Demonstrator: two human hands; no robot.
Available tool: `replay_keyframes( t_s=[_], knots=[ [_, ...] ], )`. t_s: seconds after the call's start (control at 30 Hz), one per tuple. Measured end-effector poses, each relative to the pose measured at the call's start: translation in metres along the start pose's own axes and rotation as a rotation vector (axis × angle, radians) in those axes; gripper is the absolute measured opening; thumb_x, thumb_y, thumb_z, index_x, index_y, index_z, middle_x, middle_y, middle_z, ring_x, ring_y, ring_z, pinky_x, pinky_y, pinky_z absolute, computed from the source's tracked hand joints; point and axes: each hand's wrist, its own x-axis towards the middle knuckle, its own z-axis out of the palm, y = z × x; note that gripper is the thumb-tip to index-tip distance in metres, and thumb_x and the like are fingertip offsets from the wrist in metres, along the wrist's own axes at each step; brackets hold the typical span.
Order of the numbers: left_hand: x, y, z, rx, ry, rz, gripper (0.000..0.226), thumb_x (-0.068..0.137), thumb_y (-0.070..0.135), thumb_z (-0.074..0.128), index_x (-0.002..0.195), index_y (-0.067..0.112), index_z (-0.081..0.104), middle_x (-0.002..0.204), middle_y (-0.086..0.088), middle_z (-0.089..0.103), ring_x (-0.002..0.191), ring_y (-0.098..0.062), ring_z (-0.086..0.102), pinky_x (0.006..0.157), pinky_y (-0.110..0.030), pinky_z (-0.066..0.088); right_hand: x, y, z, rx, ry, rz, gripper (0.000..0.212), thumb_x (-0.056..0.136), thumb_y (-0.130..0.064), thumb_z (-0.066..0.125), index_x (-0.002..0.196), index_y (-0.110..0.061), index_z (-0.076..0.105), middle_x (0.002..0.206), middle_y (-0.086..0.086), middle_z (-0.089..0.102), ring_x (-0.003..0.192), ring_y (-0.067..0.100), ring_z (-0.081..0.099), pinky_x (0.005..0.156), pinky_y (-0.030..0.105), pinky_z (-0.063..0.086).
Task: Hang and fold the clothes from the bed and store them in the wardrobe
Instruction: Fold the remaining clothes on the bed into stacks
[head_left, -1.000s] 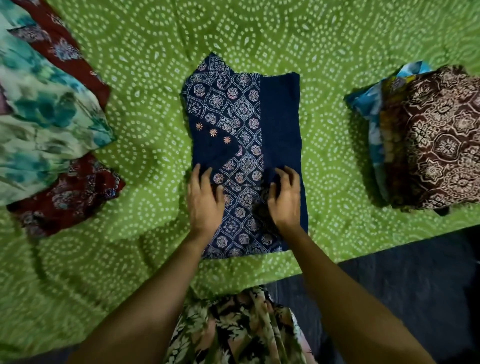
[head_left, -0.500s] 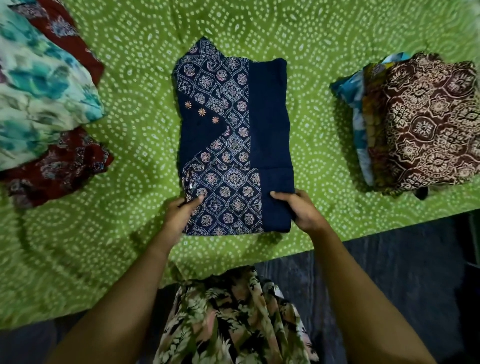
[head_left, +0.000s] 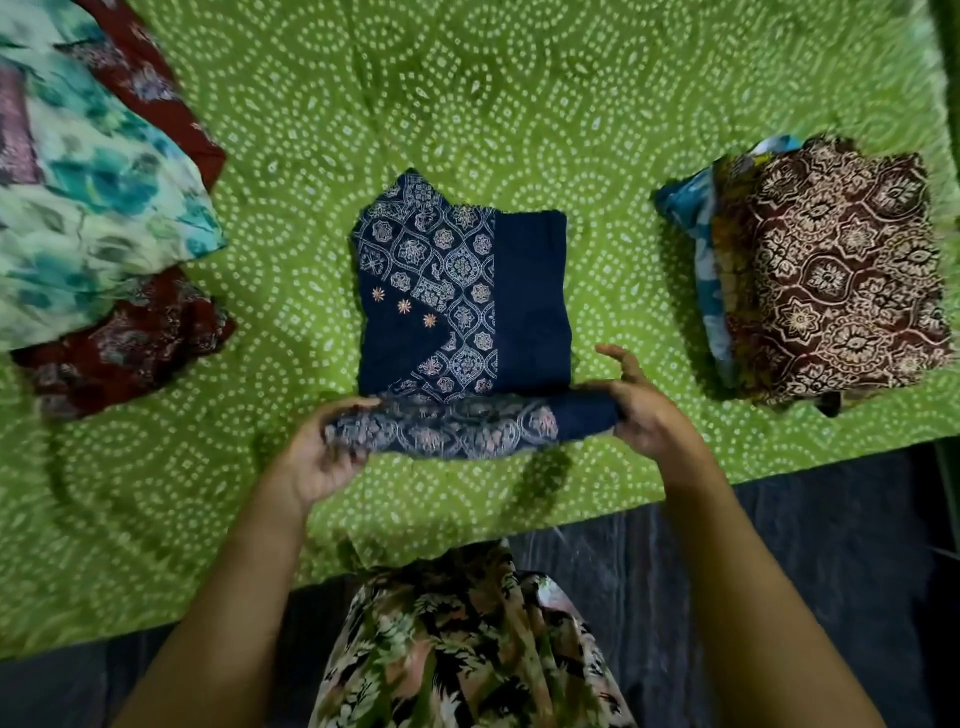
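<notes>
Heaped loose far left: unfolded clothes (head_left: 93, 218), waiting. Gripped by the left hand (head_left: 322, 452), near hem of the navy garment (head_left: 457, 312), lifted off the bed (head_left: 519, 78) for doubling over; likewise by the right hand (head_left: 644, 410). Stacked right: folded clothes (head_left: 831, 270), kept apart.
</notes>
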Motion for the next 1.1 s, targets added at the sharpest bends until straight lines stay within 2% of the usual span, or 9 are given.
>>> replay_keyframes(
  t_s=[0.17,0.33,0.43,0.57,0.67,0.77,0.9,1.0,1.1],
  knots=[
    [0.024,0.073,0.051,-0.112,-0.011,0.16,0.034,0.1,0.03,0.034,0.087,0.009,0.058,0.051,0.0,0.062,0.038,-0.003,0.054,0.035,-0.011,0.041,0.041,-0.059,0.019,0.036,-0.022,0.027,0.03,0.1,-0.006,0.024,0.113,0.001,0.05,0.046,0.007,0.063,0.04,0.014,0.062,0.038,0.017,0.047],
    [0.043,0.116,0.093,-0.183,-0.018,0.255,0.051,0.1,0.041,0.025,0.106,-0.002,0.052,0.101,-0.024,0.061,0.087,-0.03,0.064,0.07,-0.035,0.054,0.084,-0.098,0.034,0.168,0.046,0.044,0.044,0.102,-0.041,0.025,0.121,-0.005,0.042,0.078,0.018,0.061,0.049,0.025,0.063,0.038,0.024,0.048],
    [0.063,0.114,0.101,0.219,0.126,0.4,0.056,0.098,0.05,0.028,0.117,0.003,0.051,0.102,-0.016,0.059,0.093,-0.029,0.058,0.078,-0.036,0.048,0.109,-0.09,0.038,-0.196,0.261,-0.071,0.052,0.097,-0.047,0.039,0.118,0.0,0.047,0.092,0.016,0.059,0.071,0.027,0.057,0.049,0.031,0.049],
    [0.086,0.097,0.105,0.58,0.309,0.561,0.019,0.092,0.019,0.057,0.107,0.008,0.057,0.082,0.0,0.055,0.062,-0.01,0.047,0.051,-0.017,0.043,0.123,-0.075,0.046,-0.401,0.3,-0.165,0.051,0.086,-0.044,0.063,0.112,-0.001,0.058,0.107,0.005,0.062,0.097,0.022,0.059,0.089,0.037,0.05],
    [0.094,0.089,0.108,0.764,0.365,0.631,0.035,0.088,0.01,0.061,0.122,0.009,0.052,0.104,-0.007,0.061,0.071,-0.014,0.054,0.047,-0.015,0.039,0.125,-0.07,0.052,-0.266,0.263,-0.125,0.052,0.07,-0.037,0.08,0.106,-0.004,0.063,0.104,0.003,0.067,0.094,0.02,0.064,0.086,0.036,0.053],
    [0.09,0.082,0.107,0.792,0.455,0.733,0.024,0.087,0.012,0.061,0.11,0.005,0.06,0.101,-0.012,0.067,0.071,-0.015,0.056,0.056,-0.023,0.043,0.125,-0.073,0.053,-0.066,0.165,-0.058,0.031,0.07,-0.018,0.08,0.095,-0.007,0.066,0.1,0.008,0.07,0.084,0.021,0.067,0.076,0.032,0.057],
    [0.07,0.061,0.103,0.55,0.35,0.36,0.038,0.09,0.035,0.057,0.089,-0.003,0.065,0.067,-0.01,0.065,0.044,-0.013,0.055,0.041,-0.019,0.042,0.113,-0.085,0.046,0.049,-0.179,0.142,0.037,0.076,-0.01,0.072,0.113,-0.007,0.065,0.107,0.01,0.07,0.093,0.024,0.067,0.082,0.035,0.056],
    [0.057,0.039,0.093,0.4,0.111,-0.163,0.073,0.083,0.065,0.046,0.09,-0.006,0.062,0.084,-0.023,0.067,0.069,-0.028,0.066,0.062,-0.032,0.054,0.1,-0.087,0.045,0.095,-0.28,0.17,0.031,0.082,-0.006,0.067,0.112,-0.009,0.064,0.105,0.007,0.07,0.09,0.021,0.067,0.083,0.034,0.055],
    [0.049,0.019,0.089,0.046,-0.008,-0.238,0.088,0.065,0.068,0.061,0.113,-0.006,0.052,0.106,-0.026,0.063,0.094,-0.037,0.064,0.081,-0.045,0.053,0.081,-0.084,0.046,0.176,-0.314,0.131,0.031,0.082,0.003,0.064,0.111,-0.006,0.064,0.092,0.004,0.073,0.077,0.016,0.07,0.069,0.03,0.059]
  ],
)
